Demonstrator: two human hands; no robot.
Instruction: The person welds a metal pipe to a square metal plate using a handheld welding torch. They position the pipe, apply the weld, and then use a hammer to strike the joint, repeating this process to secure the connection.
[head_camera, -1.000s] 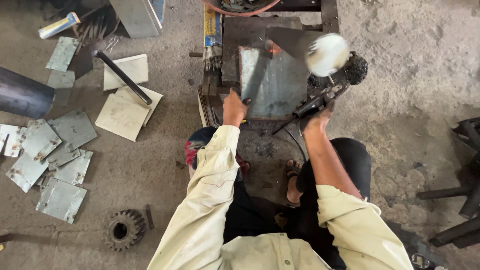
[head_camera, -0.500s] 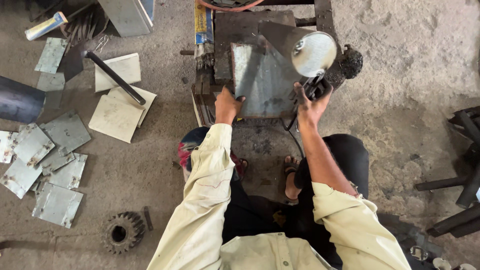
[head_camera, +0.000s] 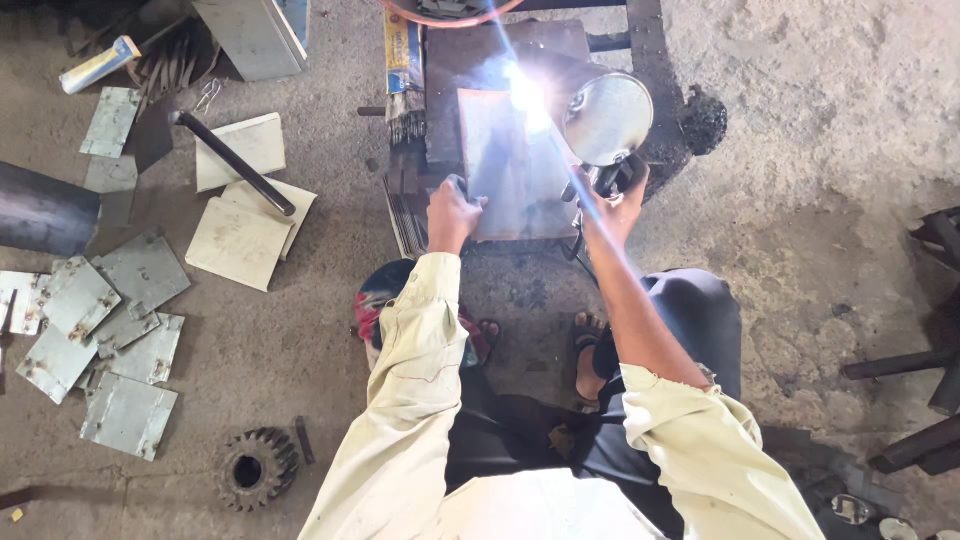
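I am watching my left hand (head_camera: 452, 212) gripping the edge of the metal plate (head_camera: 505, 170) on the dark stand (head_camera: 500, 55). My right hand (head_camera: 612, 195) is squeezing the welding holder (head_camera: 598, 182), fingers closed. The bright spark (head_camera: 522, 92) is sitting near my bare fingers, so it could be burning them. Loose plates (head_camera: 130, 300) and a gear (head_camera: 255, 465) are lying on the dusty floor (head_camera: 800, 120).

We're in a metal workshop: rough concrete floor (head_camera: 800, 180) w/ cut steel plates (head_camera: 100, 330), a gear (head_camera: 255, 465), welding arc (head_camera: 520, 95) flaring on the workpiece.
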